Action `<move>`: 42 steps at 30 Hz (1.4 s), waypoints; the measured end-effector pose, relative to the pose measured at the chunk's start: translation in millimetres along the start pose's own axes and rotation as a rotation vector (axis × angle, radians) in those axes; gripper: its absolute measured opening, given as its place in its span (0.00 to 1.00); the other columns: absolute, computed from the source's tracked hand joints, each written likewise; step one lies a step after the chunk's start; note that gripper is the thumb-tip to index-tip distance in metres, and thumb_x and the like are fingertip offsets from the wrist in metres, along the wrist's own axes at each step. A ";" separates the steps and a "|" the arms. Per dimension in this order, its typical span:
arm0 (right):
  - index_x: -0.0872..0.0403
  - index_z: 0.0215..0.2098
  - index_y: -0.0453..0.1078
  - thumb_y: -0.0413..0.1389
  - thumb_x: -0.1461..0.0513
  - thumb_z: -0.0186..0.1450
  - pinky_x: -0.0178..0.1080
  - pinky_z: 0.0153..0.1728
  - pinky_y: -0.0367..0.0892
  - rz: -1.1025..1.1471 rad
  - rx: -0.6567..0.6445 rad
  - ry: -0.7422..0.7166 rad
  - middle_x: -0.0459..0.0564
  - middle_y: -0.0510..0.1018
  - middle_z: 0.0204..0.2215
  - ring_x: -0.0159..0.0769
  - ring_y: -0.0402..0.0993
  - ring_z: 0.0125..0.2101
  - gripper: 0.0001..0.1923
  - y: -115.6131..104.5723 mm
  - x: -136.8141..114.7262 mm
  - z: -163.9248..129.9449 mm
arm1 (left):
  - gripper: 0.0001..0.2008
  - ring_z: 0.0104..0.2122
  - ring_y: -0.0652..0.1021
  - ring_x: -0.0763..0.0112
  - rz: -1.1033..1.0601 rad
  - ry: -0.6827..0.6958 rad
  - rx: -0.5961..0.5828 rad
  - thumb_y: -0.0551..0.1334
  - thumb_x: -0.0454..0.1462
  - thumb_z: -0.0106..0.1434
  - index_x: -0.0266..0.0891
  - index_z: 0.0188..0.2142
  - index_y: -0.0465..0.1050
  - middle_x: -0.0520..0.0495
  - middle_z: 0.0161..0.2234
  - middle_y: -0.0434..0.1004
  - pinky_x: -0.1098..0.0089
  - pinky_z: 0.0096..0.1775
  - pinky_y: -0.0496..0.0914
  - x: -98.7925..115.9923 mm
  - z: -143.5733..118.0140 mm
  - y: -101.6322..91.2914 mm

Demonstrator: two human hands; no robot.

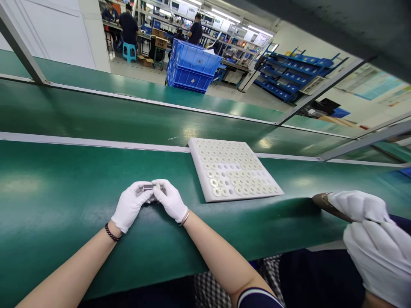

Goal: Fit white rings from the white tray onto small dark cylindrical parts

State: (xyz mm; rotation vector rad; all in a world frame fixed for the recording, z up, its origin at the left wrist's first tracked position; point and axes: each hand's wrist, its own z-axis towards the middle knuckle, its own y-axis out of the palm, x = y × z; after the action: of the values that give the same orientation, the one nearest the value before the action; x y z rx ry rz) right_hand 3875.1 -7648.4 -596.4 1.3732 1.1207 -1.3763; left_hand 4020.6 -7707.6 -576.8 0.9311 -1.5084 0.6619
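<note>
Presently, item one: my left hand point(130, 206) and my right hand point(171, 199), both in white gloves, meet fingertip to fingertip low over the green table point(58, 201). Fingers of both hands are curled nearly closed around a small grey metal part point(148, 188), pinched between them from either side; I judge this two-sided hold keeps so small a piece steady and turned up toward my eyes. Only its top shows; the rest is hidden by the gloves

Item two: a white foam tray point(231, 173) lies flat on the table, just beyond and to the right of my hands, apart from them. Its grid of round pockets holds pale ring-shaped pieces, with a few pockets bare near the front edge; lying that near, I judge, keeps the pockets within easy reach

Item three: a co-worker's gloved hands point(369, 231) at the right edge, well apart from mine, holding something brown that I cannot identify

Item four: stacked blue crates point(192, 66) beyond the far side of the conveyor
</note>
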 end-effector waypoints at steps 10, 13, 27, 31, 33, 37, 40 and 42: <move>0.54 0.30 0.63 0.53 0.39 0.60 0.33 0.22 0.65 0.096 -0.051 0.130 0.41 0.71 0.16 0.28 0.68 0.17 0.26 0.2 -10.9 1.5 | 0.19 0.46 0.77 0.61 0.442 0.180 0.045 0.62 0.48 0.59 0.44 0.47 0.74 0.47 0.47 0.79 0.61 0.52 0.69 -8.8 -7.6 -3.3; 0.54 0.35 0.65 0.57 0.43 0.59 0.33 0.26 0.69 0.049 -0.006 0.120 0.42 0.73 0.20 0.29 0.71 0.21 0.22 2.3 -7.4 -0.4 | 0.20 0.42 0.78 0.61 0.446 0.159 0.032 0.60 0.51 0.61 0.44 0.47 0.73 0.47 0.43 0.79 0.61 0.48 0.70 -8.7 -8.3 -6.1; 0.49 0.45 0.70 0.53 0.55 0.61 0.37 0.40 0.70 -0.859 -0.166 -0.577 0.45 0.79 0.32 0.34 0.76 0.35 0.15 -8.3 -12.7 1.1 | 0.21 0.21 0.67 0.72 0.192 -0.044 -0.072 0.51 0.54 0.66 0.40 0.33 0.67 0.55 0.21 0.67 0.72 0.25 0.64 -3.7 -8.5 -5.9; 0.49 0.49 0.69 0.52 0.56 0.64 0.38 0.40 0.69 -0.965 -0.035 -0.628 0.46 0.79 0.32 0.35 0.75 0.35 0.16 -26.3 -25.3 -2.3 | 0.21 0.21 0.70 0.71 0.289 0.021 -0.086 0.52 0.55 0.64 0.40 0.33 0.68 0.53 0.22 0.70 0.71 0.26 0.66 -3.3 -8.0 -6.2; 0.51 0.51 0.69 0.51 0.57 0.66 0.39 0.43 0.69 -0.941 0.213 -0.587 0.49 0.79 0.35 0.36 0.75 0.37 0.16 -48.5 -34.2 -1.5 | 0.22 0.23 0.72 0.69 0.330 0.044 -0.085 0.52 0.56 0.63 0.40 0.36 0.69 0.52 0.25 0.72 0.70 0.27 0.68 -2.6 -7.6 -5.1; 0.54 0.51 0.69 0.50 0.55 0.68 0.43 0.49 0.67 -0.897 0.636 -0.359 0.55 0.77 0.43 0.39 0.73 0.44 0.17 -117.8 -50.9 10.0 | 0.25 0.27 0.76 0.66 0.340 0.049 -0.096 0.52 0.57 0.61 0.39 0.39 0.70 0.48 0.29 0.75 0.68 0.30 0.70 -1.8 -6.3 -3.0; 0.58 0.52 0.66 0.48 0.54 0.68 0.45 0.48 0.69 -1.114 0.792 -0.168 0.59 0.76 0.45 0.40 0.73 0.45 0.21 -168.3 -57.3 13.8 | 0.25 0.29 0.77 0.65 0.349 0.046 -0.120 0.52 0.57 0.61 0.39 0.39 0.70 0.47 0.31 0.76 0.66 0.33 0.71 -2.1 -5.6 -1.6; 0.59 0.53 0.64 0.45 0.56 0.69 0.43 0.47 0.69 -1.237 0.776 -0.148 0.58 0.76 0.45 0.39 0.73 0.45 0.20 -191.3 -57.4 1.3 | 0.25 0.30 0.77 0.64 0.368 0.044 -0.137 0.52 0.57 0.60 0.40 0.39 0.70 0.47 0.31 0.77 0.65 0.35 0.71 -2.8 -5.0 -0.8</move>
State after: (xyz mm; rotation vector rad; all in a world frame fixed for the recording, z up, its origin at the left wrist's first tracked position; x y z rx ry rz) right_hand 3689.1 -7608.8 -535.4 0.9490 1.4686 -2.9757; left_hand 4023.9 -7703.4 -578.9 0.5354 -1.6799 0.8231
